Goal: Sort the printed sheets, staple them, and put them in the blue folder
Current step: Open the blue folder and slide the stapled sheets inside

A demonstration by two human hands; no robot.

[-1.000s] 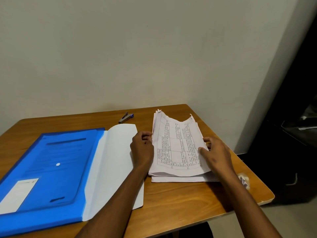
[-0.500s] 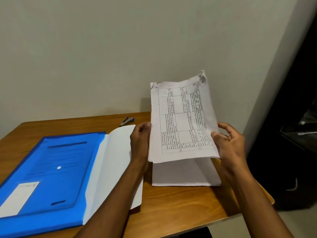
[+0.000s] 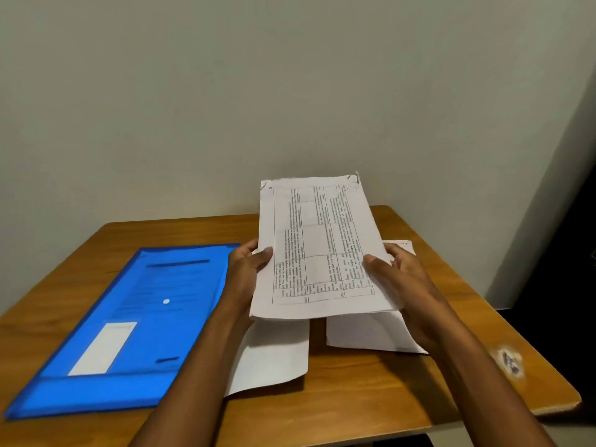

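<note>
- Far left on the brown wooden desk (image 3: 371,391): flat blue plastic folder (image 3: 135,321), lying open-faced, long side running away from the viewer. A white rectangular label (image 3: 103,348) sits near its near end; a small white dot (image 3: 166,301) marks the middle; two dark slots, one toward the far end and one near.
- Just right of the folder: a white sheet-like flap (image 3: 274,353) lies flat on the desk, its near corner curling up a little. Whether it belongs to the folder cannot be told. The left forearm crosses over it.
- Left hand (image 3: 248,272): thumb on top, fingers beneath, grip pinching the left edge of the held bundle.
- Centre, raised off the desk: bundle of white printed sheets (image 3: 317,250) bearing a ruled table of text, tilted with the far end high against the wall. Top right corner looks crumpled. Print too small to read.
- Right hand (image 3: 400,285): thumb pressed on the face of the bundle, fingers curled behind, grip holding the right edge.
- Under and right of the bundle: a second stack of white paper (image 3: 364,333) lies flat on the desk, partly hidden by the right hand.
- Near right corner of the desk: a chipped pale patch (image 3: 509,362) in the surface.
- Behind: plain pale wall (image 3: 290,91); dark area at far right.
</note>
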